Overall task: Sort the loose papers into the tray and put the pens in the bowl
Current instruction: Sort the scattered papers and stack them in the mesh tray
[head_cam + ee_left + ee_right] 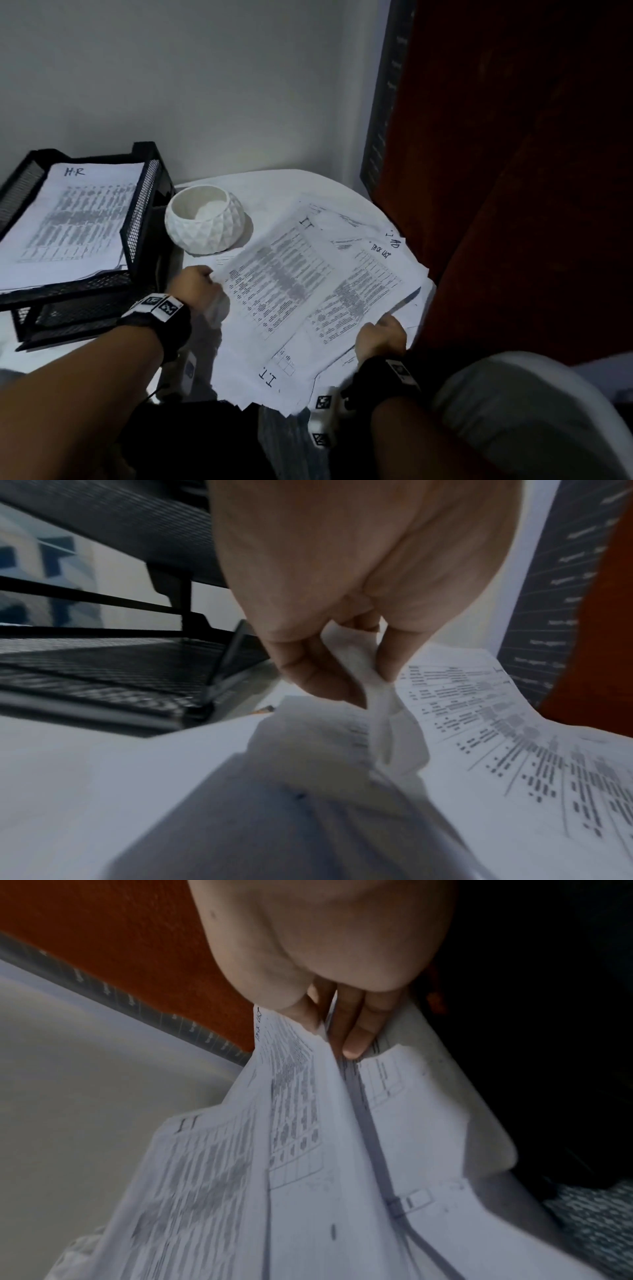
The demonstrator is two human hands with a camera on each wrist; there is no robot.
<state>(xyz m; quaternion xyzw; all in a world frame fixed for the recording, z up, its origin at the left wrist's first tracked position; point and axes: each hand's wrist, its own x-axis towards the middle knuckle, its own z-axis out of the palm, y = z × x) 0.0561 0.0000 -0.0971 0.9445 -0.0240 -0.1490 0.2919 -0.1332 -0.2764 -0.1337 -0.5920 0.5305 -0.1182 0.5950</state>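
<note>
Loose printed papers [291,281] lie fanned over a round white table [267,192], the top sheet marked "I.T". My left hand [198,286] pinches that pile's crumpled left edge [380,723] between thumb and fingers [359,680]. My right hand [380,335] grips the pile's near right edge, thumb on top and fingers beneath [329,1034]. A grey pen-like shape [373,1150] lies in the fold between sheets. The white faceted bowl [205,226] stands beyond my left hand with nothing visible inside. The black mesh tray [144,212] at the left holds a sheet marked "H.R" [75,219].
The tray's lower tier [103,664] sits close to my left hand. A red curtain [513,171] and a dark printed strip [383,120] close off the right side. A grey wall stands behind the table. A pale rounded shape [531,411] fills the lower right.
</note>
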